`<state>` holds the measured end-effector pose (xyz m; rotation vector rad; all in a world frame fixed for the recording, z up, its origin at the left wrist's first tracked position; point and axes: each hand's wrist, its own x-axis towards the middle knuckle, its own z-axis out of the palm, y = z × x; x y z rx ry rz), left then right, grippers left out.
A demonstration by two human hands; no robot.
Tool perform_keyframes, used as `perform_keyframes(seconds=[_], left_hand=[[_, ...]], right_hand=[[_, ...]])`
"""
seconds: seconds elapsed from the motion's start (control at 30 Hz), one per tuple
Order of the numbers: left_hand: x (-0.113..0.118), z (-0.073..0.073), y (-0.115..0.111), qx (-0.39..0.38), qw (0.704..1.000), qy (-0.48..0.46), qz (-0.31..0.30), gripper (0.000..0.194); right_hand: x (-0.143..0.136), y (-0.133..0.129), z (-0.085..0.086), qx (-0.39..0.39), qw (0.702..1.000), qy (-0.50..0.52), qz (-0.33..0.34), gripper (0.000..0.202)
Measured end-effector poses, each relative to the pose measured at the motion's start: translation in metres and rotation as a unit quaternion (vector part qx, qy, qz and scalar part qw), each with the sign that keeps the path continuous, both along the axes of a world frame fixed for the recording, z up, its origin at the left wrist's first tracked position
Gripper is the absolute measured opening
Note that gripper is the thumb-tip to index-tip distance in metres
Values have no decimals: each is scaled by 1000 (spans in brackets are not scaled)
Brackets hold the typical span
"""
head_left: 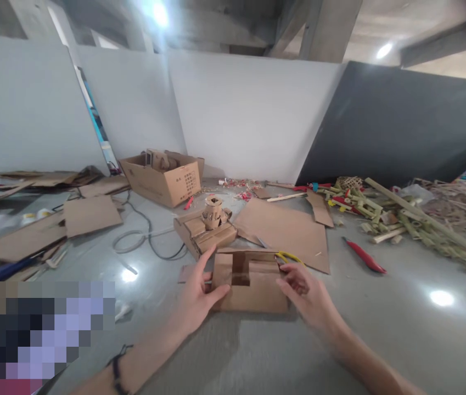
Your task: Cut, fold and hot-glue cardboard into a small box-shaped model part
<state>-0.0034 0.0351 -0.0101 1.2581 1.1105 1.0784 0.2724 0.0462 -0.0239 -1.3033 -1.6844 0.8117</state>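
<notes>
A small cardboard box [253,299] lies on the grey floor before me, its top partly open with a dark gap between the flaps. My left hand [197,293] holds its left end, thumb over the near edge and fingers at the side. At the right end, my right hand [309,293] has its fingers curled against the corner, thumb on the near edge. Just behind the box are scissors with yellow handles [292,256], partly hidden. A cardboard model with a round tower [213,214] stands farther back, touching or nearly touching the box; I cannot tell which.
Behind lies a flat cardboard sheet [294,230]. To its right are a red cutter knife [364,255] and a pile of bamboo pieces [385,211]. An open carton [161,178] stands back left, near a cable [148,225] and cardboard scraps [90,215]. Wall panels [249,115] stand behind.
</notes>
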Motion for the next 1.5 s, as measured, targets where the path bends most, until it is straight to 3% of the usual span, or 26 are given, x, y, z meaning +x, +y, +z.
perform_keyframes(seconds=[0.1, 0.27, 0.47, 0.73, 0.93, 1.27, 1.5], left_hand=[[-1, 2, -1, 15, 1000, 4, 4, 97], [-4, 1, -8, 56, 993, 101, 28, 81], [-2, -3, -9, 18, 991, 123, -50, 45], [1, -2, -8, -74, 989, 50, -120, 46], [3, 3, -8, -72, 985, 6, -154, 40], [2, 8, -8, -78, 986, 64, -134, 27], [-1, 3, -6, -65, 982, 77, -160, 26]], right_hand=[[3, 8, 0, -20, 999, 40, 14, 44], [1, -2, 10, -58, 993, 56, 85, 46], [-7, -12, 12, -70, 987, 54, 132, 36], [-6, -10, 4, -102, 982, 74, 138, 33], [-7, -11, 4, -148, 977, 70, 139, 34], [-10, -15, -3, -99, 979, 108, 139, 31], [-8, -11, -4, -149, 963, 165, 150, 33]])
